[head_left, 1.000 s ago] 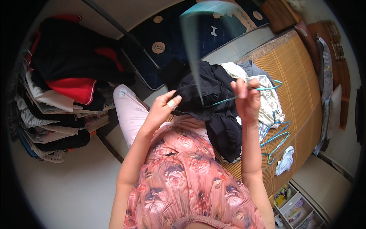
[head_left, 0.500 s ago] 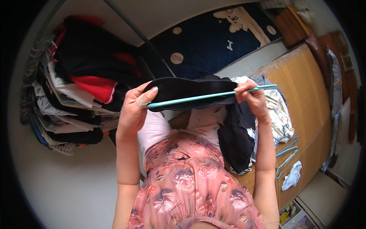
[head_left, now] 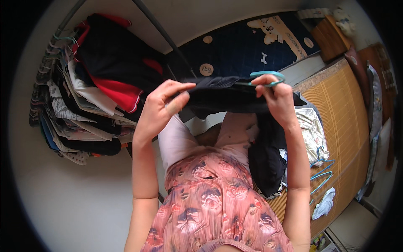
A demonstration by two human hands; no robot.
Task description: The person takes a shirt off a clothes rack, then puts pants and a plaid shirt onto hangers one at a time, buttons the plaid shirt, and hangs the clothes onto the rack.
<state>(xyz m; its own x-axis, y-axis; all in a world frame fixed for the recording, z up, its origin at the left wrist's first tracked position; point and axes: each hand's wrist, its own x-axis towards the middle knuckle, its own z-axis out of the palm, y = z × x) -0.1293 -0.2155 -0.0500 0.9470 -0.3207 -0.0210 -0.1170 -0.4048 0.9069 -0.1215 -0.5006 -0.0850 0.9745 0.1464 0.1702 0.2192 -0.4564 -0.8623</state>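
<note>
A black garment [head_left: 228, 98] is stretched between my hands above my lap. At its left end, my left hand [head_left: 161, 105] pinches the cloth edge between thumb and forefinger. My right hand [head_left: 277, 98] is closed around a turquoise hanger [head_left: 268, 74] at the garment's right end. Only a looped end of the hanger shows by my right fingers; the rest is hidden by the cloth and hand. Beneath my right forearm, a heap of dark clothing [head_left: 266, 164] lies at the edge of the mat.
Many hung clothes [head_left: 84, 109] crowd a rail at the left, with a black and red jacket [head_left: 113, 59] foremost. A woven mat [head_left: 344, 138] at the right bears a pale patterned garment [head_left: 310, 134], blue hangers [head_left: 322, 178] and a small white cloth [head_left: 324, 203]. Behind is a navy blanket [head_left: 235, 54].
The hanger's long bar, which lay across the front of the black garment, is now mostly out of sight. My left hand has come off the bar's left end and holds cloth.
</note>
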